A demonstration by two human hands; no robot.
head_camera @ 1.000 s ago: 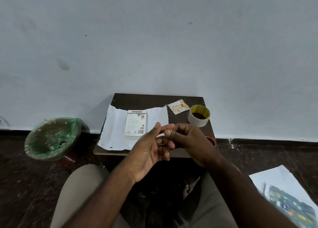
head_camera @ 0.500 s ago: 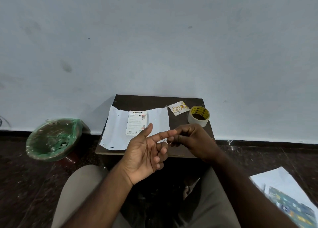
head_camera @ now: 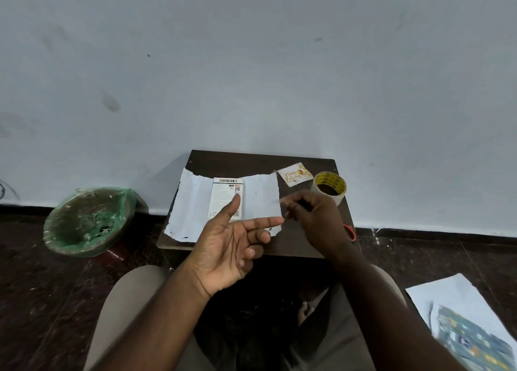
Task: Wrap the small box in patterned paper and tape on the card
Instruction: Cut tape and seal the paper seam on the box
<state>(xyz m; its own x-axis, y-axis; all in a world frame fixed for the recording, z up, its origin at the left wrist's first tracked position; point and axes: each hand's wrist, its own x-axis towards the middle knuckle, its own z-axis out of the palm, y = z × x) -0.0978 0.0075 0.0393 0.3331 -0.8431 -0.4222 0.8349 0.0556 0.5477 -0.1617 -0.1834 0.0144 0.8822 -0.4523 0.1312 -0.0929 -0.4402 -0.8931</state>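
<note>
"Parting, were they?"

"Yes. A second before, the hands were knotted together. Now the left hand (head_camera: 223, 247) lay spread, palm up, forefinger out. The right hand (head_camera: 316, 219) had drawn off its tip, fingers curled in a pinch. On what, I couldn't tell."

"And the box (head_camera: 227, 197)?"

"Beyond the left thumb, bare on the paper (head_camera: 193, 202) on the counter (head_camera: 251, 163), with the card (head_camera: 294, 174) and tape (head_camera: 330, 187) beyond the right. Wrapping, I judged, hadn't begun."

The box (head_camera: 225, 195) lies on the paper (head_camera: 193, 202), on the left part of the table (head_camera: 251, 162). The card (head_camera: 294, 174) is right of the paper, at the far side; the tape (head_camera: 330, 187) stands just right of it. On the floor (head_camera: 419, 253), a bin (head_camera: 86, 222) is left of the table, sheets (head_camera: 447, 295) near right.
</note>
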